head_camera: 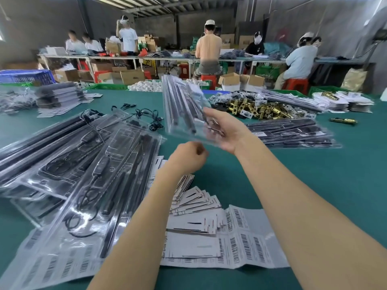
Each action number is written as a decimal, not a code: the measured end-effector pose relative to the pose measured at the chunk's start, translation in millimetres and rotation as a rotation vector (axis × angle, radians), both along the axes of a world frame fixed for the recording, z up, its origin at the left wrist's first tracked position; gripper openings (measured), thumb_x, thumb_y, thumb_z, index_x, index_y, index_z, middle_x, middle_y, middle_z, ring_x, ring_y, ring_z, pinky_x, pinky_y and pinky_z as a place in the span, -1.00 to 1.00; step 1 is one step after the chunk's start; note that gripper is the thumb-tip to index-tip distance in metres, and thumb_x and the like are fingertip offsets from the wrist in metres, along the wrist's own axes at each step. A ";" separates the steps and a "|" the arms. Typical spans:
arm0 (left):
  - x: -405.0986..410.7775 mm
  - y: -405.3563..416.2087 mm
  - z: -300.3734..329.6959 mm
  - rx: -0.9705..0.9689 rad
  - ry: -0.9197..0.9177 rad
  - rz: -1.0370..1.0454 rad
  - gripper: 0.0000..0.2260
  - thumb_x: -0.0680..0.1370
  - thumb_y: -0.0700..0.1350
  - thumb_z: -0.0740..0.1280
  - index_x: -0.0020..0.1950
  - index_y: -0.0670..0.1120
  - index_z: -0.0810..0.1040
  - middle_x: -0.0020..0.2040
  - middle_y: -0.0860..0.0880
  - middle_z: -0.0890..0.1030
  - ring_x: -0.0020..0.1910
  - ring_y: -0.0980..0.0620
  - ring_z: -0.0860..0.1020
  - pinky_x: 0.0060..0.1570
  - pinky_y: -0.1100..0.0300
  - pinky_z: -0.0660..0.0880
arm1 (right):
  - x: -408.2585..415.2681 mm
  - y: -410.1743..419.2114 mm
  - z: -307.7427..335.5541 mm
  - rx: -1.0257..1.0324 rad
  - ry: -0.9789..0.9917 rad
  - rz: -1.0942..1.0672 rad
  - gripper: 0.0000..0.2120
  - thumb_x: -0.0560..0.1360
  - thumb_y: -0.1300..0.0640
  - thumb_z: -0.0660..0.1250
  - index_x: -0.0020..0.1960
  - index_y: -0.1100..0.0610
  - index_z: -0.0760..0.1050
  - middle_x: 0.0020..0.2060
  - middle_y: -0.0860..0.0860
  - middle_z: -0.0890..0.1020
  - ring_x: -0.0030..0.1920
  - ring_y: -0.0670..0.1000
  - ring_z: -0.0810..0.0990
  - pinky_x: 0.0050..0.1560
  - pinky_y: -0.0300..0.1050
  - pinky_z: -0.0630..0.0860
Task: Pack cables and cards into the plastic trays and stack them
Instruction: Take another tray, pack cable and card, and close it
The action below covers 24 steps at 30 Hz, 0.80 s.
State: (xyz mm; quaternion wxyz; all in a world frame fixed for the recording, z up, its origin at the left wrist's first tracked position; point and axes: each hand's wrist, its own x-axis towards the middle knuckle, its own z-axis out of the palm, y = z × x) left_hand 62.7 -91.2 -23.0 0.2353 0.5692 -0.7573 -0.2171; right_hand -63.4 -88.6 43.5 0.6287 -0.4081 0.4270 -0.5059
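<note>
My right hand (225,132) grips the near end of a clear plastic tray (184,105) with black rods in it, held tilted up above the green table (314,174). Just below the tray's near edge, my left hand (188,155) is curled into a fist; whether it pinches anything is hidden. Several filled clear trays (94,164) with black cables and rods lie overlapped at the left. White printed cards (194,199) fan out in front of me, on barcode label sheets (247,237). Loose black cables (146,116) lie behind the trays.
A stack of packed trays (293,132) lies at the right. Brass lock parts (261,109) are heaped behind it, with more packs at the back left (58,97). Several people work at a long bench (146,57) across the room, among cardboard boxes and crates.
</note>
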 end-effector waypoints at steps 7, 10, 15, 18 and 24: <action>19.3 -14.7 -23.5 0.028 0.211 0.232 -0.83 0.63 -0.09 0.24 -0.06 -0.12 0.55 -0.14 -0.06 0.63 -0.17 -0.06 0.59 -0.08 0.08 0.58 | -48.6 19.1 -25.1 -0.037 -0.034 -0.066 -0.89 0.54 0.11 0.40 -0.03 0.15 0.53 -0.24 0.04 0.50 -0.35 -0.05 0.53 -0.14 -0.14 0.66; 25.2 -18.4 -19.9 0.021 0.434 0.330 -0.83 0.63 -0.15 0.21 0.01 -0.11 0.61 -0.08 -0.04 0.65 -0.17 0.05 0.57 -0.15 0.17 0.53 | -73.5 34.1 -37.2 -0.049 0.137 -0.187 -0.84 0.61 0.11 0.34 -0.12 0.13 0.49 -0.48 -0.08 0.49 -0.55 -0.15 0.44 -0.53 -0.31 0.42; 17.7 -15.4 -11.3 0.127 0.563 0.305 -0.76 0.67 0.02 0.21 0.01 -0.08 0.60 0.02 -0.08 0.69 -0.08 0.01 0.63 -0.13 0.18 0.49 | -120.3 76.5 -59.3 0.002 0.345 -0.239 -0.69 0.51 0.04 0.47 0.22 0.02 0.53 -0.12 0.07 0.68 -0.43 -0.02 0.57 -0.45 -0.21 0.51; 7.3 -5.3 10.4 0.575 0.797 0.088 -0.48 0.57 0.31 0.27 0.14 -0.14 0.55 0.03 -0.13 0.72 -0.03 -0.11 0.71 -0.11 0.06 0.64 | -119.5 85.9 -66.3 0.011 0.283 -0.375 -0.59 0.51 0.11 0.47 0.32 0.03 0.47 -0.06 0.15 0.66 -0.46 -0.01 0.57 -0.48 -0.20 0.50; -30.4 20.2 8.4 0.763 0.618 -0.258 -0.53 0.52 0.10 0.45 0.34 -0.10 0.49 0.10 -0.09 0.67 -0.09 -0.07 0.69 -0.14 0.06 0.64 | -73.8 86.5 -79.8 0.010 0.147 -0.771 -0.47 0.51 0.09 0.41 0.43 0.05 0.34 -0.24 0.04 0.65 -0.46 -0.03 0.59 -0.19 0.01 0.56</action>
